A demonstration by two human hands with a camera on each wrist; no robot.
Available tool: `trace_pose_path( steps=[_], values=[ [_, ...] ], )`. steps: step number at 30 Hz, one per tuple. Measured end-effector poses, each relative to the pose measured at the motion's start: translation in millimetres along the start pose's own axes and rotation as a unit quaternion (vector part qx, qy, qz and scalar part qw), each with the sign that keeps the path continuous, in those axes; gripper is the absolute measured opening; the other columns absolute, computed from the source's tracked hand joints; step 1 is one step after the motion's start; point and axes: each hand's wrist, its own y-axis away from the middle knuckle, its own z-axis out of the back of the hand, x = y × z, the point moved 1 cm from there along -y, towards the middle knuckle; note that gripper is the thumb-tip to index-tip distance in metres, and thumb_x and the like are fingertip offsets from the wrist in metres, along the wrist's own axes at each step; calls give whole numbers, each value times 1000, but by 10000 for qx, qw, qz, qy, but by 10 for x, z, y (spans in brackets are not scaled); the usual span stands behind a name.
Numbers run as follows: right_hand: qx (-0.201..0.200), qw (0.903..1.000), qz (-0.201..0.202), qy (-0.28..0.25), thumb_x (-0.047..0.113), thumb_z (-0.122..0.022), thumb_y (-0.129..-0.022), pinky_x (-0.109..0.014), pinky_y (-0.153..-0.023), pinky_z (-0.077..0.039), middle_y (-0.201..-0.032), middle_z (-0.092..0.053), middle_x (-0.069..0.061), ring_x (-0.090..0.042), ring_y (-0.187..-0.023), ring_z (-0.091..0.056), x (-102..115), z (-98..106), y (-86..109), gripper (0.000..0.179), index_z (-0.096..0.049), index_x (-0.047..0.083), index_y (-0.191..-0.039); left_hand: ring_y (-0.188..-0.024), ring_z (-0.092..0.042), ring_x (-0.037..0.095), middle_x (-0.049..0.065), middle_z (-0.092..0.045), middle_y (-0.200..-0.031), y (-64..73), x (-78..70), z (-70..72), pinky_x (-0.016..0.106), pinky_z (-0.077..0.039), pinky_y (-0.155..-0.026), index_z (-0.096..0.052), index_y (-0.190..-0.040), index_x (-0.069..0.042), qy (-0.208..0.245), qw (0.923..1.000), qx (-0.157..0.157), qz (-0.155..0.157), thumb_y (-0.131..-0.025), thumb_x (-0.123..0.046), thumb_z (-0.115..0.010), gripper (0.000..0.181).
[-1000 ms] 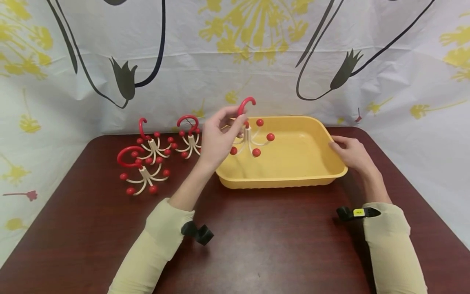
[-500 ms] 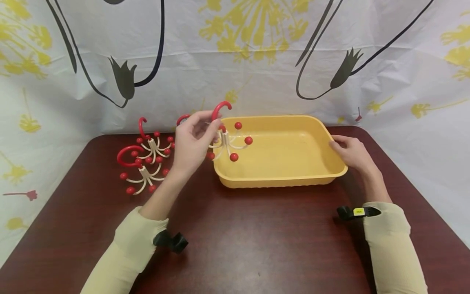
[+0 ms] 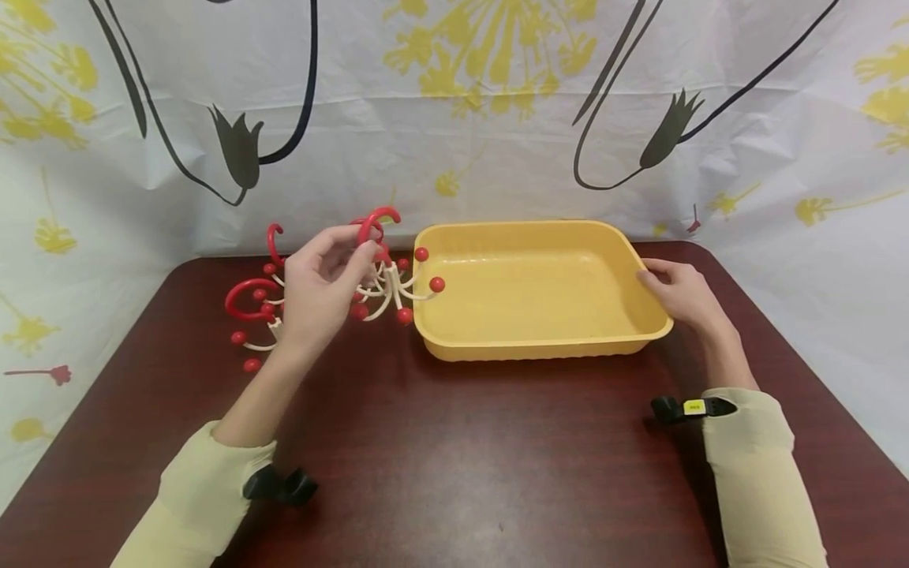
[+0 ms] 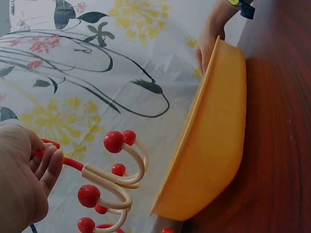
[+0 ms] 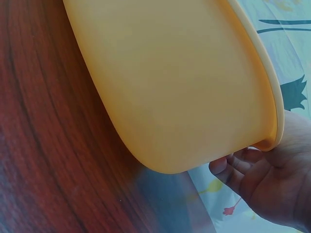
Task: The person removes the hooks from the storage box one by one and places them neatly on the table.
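Observation:
My left hand (image 3: 319,292) pinches the red hook of a cream multi-arm hanger (image 3: 392,280) with red ball tips. It is held up in the air at the yellow tray's left side; the left wrist view shows the hanger (image 4: 109,177) level with the outside of the tray (image 4: 214,136). My right hand (image 3: 682,292) grips the right rim of the yellow tray (image 3: 540,347), thumb inside the rim; in the right wrist view its fingers curl under the rim outside. Left of the tray stand similar hangers, one in front (image 3: 248,317) and one behind (image 3: 274,241), partly hidden by my left hand.
A third hanger's ball (image 3: 403,263) shows behind the held one. All stand on a dark reddish wooden table (image 3: 454,457). A white patterned cloth (image 3: 497,158) hangs close behind the table. Nothing lies inside the tray.
My left hand has carried the hanger leftward and slightly down, from over the tray to its left edge, now covering parts of the other hangers. The right hand and tray stay put.

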Motion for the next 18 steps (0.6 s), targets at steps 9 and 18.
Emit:
trace_pose_path(
  steps=[9, 18],
  values=[
    [12, 10000, -62, 26, 40, -50, -105, -19, -62, -50, -119, -65, -31, -8, -74, -64, 3, -1, -1, 59, -49, -3, -146, -66, -62, 20, 18, -72, -94, 77, 53, 212, 22, -57, -67, -68, -115, 8, -117, 9998, -131, 85, -94, -1, -70, 24],
    [-20, 9999, -63, 86, 41, -50, -105, -18, -63, -49, -117, -66, -30, -9, -74, -65, 10, 7, 2, 58, -50, -1, -146, -67, -64, 16, 12, -73, -97, 163, 143, 327, 22, -57, -69, -69, -116, 6, -379, 9985, -116, 378, -95, -5, -70, 24]
  ],
)
